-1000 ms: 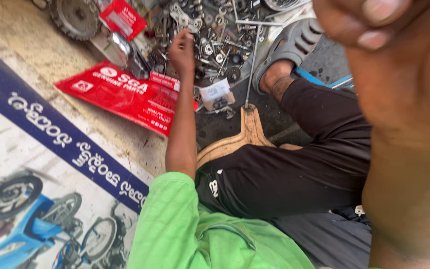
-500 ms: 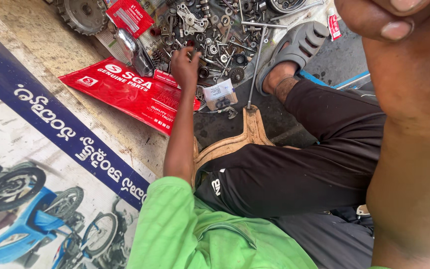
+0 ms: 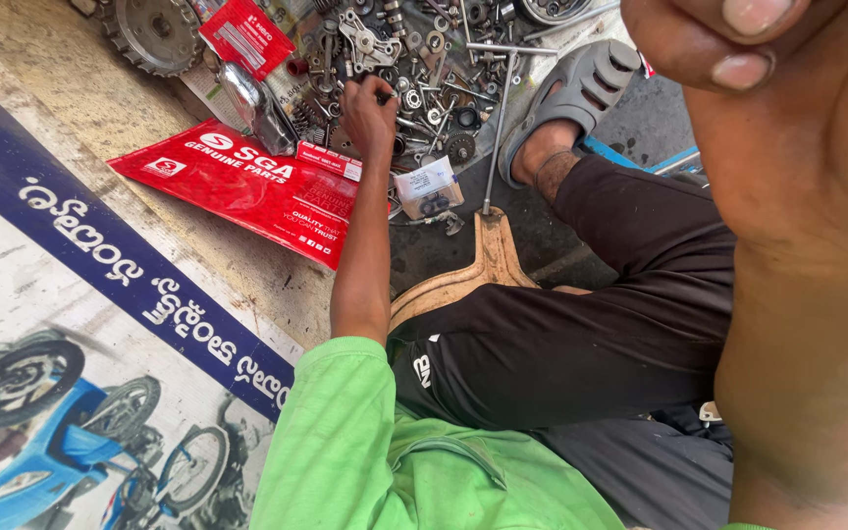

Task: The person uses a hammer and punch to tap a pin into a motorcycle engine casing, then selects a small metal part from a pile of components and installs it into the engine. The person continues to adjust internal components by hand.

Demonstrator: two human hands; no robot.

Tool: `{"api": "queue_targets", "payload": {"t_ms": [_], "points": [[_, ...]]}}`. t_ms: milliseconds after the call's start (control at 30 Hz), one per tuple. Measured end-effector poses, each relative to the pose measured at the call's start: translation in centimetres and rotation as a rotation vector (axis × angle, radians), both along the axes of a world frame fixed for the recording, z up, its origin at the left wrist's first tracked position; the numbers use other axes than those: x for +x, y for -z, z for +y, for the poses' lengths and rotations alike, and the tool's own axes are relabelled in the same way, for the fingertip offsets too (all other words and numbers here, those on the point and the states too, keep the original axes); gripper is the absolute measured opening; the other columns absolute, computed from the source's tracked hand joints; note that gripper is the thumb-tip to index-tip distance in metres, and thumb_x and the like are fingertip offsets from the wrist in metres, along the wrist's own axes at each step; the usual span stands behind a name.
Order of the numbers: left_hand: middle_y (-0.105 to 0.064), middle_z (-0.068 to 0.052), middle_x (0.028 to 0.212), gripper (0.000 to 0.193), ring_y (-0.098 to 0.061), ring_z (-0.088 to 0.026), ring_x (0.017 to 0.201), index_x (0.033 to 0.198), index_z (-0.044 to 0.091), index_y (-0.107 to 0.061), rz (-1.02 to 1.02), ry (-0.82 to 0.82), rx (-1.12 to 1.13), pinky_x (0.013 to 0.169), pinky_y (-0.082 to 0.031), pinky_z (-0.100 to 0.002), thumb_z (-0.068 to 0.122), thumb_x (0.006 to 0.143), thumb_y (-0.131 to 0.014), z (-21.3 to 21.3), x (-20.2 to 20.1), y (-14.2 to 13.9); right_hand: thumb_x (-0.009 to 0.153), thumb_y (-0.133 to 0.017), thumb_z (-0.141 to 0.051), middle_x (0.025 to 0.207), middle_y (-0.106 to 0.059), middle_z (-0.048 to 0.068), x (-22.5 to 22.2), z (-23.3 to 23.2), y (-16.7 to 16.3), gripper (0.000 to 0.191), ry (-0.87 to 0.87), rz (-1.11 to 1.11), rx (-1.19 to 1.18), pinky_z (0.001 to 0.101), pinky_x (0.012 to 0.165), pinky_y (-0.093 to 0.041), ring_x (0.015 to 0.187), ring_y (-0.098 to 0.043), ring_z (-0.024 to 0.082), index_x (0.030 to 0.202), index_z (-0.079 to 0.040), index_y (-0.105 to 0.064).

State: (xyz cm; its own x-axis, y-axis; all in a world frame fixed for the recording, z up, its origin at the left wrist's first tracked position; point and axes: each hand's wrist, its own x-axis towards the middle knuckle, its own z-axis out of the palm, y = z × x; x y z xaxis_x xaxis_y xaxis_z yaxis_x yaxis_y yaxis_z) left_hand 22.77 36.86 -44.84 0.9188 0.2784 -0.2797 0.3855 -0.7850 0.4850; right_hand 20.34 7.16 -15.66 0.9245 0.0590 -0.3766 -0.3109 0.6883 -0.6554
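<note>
Reaching forward at about 12 o'clock, the left hand [image 3: 369,110] is down in the pile of metal parts [image 3: 424,69], with the fingers curled and closed on a small dark part [image 3: 385,97] at its fingertips. What kind of part it is I cannot tell, it is too small. The right hand [image 3: 797,128] is raised very close to the camera at 2 o'clock, blurred, the fingers bent inward; I cannot tell if it holds anything. Just beside the left hand, at 9 o'clock from it, lies a red flat package [image 3: 247,191]. At 4 o'clock from the hand there is a small clear bag [image 3: 428,186] with parts inside. A large toothed gear [image 3: 154,34] lies at 10 o'clock. At 3 o'clock a long T-handle wrench [image 3: 498,118] rests near a foot in a grey sandal [image 3: 571,93].
</note>
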Motion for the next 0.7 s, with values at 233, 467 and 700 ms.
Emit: {"api": "queue_targets", "payload": {"t_ms": [233, 467, 700], "points": [[-0.055, -0.001, 0.100, 0.025, -0.056, -0.024, 0.103, 0.089, 0.019, -0.071, -0.194, -0.011, -0.213, 0.091, -0.047, -0.044, 0.010, 0.073, -0.088, 0.2, -1.4, 1.6, 0.103, -0.047, -0.009, 0.075, -0.044, -0.002, 0.1, 0.0, -0.2, 0.021, 0.005, -0.010, -0.014, 0.0243, 0.063, -0.037, 0.066, -0.043, 0.009, 0.082, -0.011, -0.046], [-0.071, -0.010, 0.095, 0.016, -0.064, -0.019, 0.081, 0.101, 0.011, -0.063, -0.002, -0.746, -1.499, 0.073, -0.049, -0.033, 0.024, 0.092, -0.061, 2.3, -1.1, 2.5, 0.103, -0.047, -0.010, 0.076, -0.044, -0.002, 0.7, 0.1, -0.1, 0.021, 0.001, -0.016, -0.010, 0.0244, 0.063, -0.037, 0.066, -0.043, 0.009, 0.082, -0.011, -0.047], [-0.056, 0.001, 0.073, 0.027, -0.049, -0.008, 0.057, 0.115, 0.008, -0.068, 0.251, -0.528, -1.081, 0.048, -0.040, -0.024, 0.013, 0.091, -0.056, 1.8, 1.9, 3.7, 0.103, -0.047, -0.011, 0.076, -0.045, -0.002, 0.9, -0.3, -0.2, 0.021, 0.017, -0.044, -0.014, 0.0246, 0.062, -0.037, 0.067, -0.044, 0.009, 0.083, -0.011, -0.048]]}}
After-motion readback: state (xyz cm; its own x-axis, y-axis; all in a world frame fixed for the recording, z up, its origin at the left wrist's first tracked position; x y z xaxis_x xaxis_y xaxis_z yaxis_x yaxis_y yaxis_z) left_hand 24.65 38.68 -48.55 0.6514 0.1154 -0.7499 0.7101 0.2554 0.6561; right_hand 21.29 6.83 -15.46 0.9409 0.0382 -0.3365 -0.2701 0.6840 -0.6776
